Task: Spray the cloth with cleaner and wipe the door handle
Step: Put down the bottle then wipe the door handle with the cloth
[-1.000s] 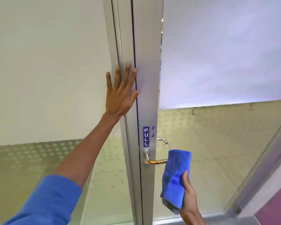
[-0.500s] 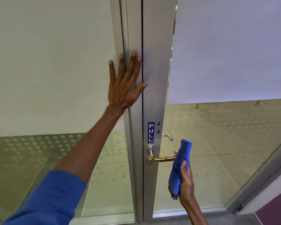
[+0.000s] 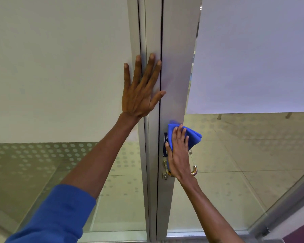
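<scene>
My right hand [image 3: 179, 155] presses a folded blue cloth [image 3: 193, 137] flat against the metal door stile, over the blue PULL sign [image 3: 165, 146] and just above the door handle [image 3: 194, 170]. The wrist hides most of the brass-coloured lever; only its curved tip and its base plate [image 3: 165, 170] show. My left hand [image 3: 140, 92] lies flat with spread fingers on the door frame [image 3: 153, 155], higher up and to the left. No spray bottle is in view.
Frosted glass panels [image 3: 60, 67] fill the upper halves on both sides of the frame. Below them clear glass with a dot pattern shows a tiled floor [image 3: 235, 163]. A slanted metal frame [image 3: 288, 204] runs at the lower right.
My right hand has carried the cloth up and left from the lever's tip onto the door stile above the handle. The left hand has stayed on the frame.
</scene>
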`<state>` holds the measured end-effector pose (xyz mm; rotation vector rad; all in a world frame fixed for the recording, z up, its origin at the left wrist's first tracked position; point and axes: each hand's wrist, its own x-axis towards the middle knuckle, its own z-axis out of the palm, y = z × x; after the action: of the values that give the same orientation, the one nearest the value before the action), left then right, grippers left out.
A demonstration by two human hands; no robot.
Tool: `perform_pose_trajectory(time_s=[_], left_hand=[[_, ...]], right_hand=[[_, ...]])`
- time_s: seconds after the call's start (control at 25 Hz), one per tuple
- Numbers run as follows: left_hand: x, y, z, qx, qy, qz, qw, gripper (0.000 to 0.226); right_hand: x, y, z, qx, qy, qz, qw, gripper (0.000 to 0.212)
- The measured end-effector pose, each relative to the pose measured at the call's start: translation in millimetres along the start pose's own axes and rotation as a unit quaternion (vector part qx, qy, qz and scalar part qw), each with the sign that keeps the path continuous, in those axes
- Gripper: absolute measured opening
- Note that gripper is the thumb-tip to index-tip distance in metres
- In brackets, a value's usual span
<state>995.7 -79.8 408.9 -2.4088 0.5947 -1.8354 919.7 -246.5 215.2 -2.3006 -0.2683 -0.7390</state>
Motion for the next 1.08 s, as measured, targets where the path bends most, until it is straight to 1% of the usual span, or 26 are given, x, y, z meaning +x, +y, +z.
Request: perform_pose_trajectory(time_s=[0.12, 0.28, 0.48, 0.68, 0.88, 1.08], left_hand=[[1.1, -0.1, -0.4, 0.0, -0.002, -0.004, 1.0, 0.082], [1.2, 0.9, 0.6, 0.011, -0.002, -0.005, 1.0, 0.082], [2.9, 1.4, -0.9, 0.03, -0.009, -0.008, 0.999, 0.081], [3.1, 2.1, -2.5, 0.034, -0.012, -0.006, 0.999, 0.081], [3.6, 2.2, -1.3, 0.036, -0.011, -0.006, 0.999, 0.082], [3.9, 1.8, 0.3, 0.038, -0.012, -0.007, 0.999, 0.082]], right_hand=[[0.3, 8.7, -2.5, -0.076, -0.024, -0.026, 0.996, 0.061], [1.1, 19.8, -11.5, -0.17, -0.07, -0.052, 0.982, 0.065], [0.7, 38.7, -34.6, -0.275, -0.11, -0.157, 0.942, 0.066], [-3.0, 53.9, -48.4, -0.314, -0.167, -0.218, 0.909, 0.062], [-6.5, 68.2, -49.7, -0.327, -0.229, -0.217, 0.891, 0.06], [-11.8, 80.1, -51.9, -0.313, -0.279, -0.235, 0.877, 0.06]])
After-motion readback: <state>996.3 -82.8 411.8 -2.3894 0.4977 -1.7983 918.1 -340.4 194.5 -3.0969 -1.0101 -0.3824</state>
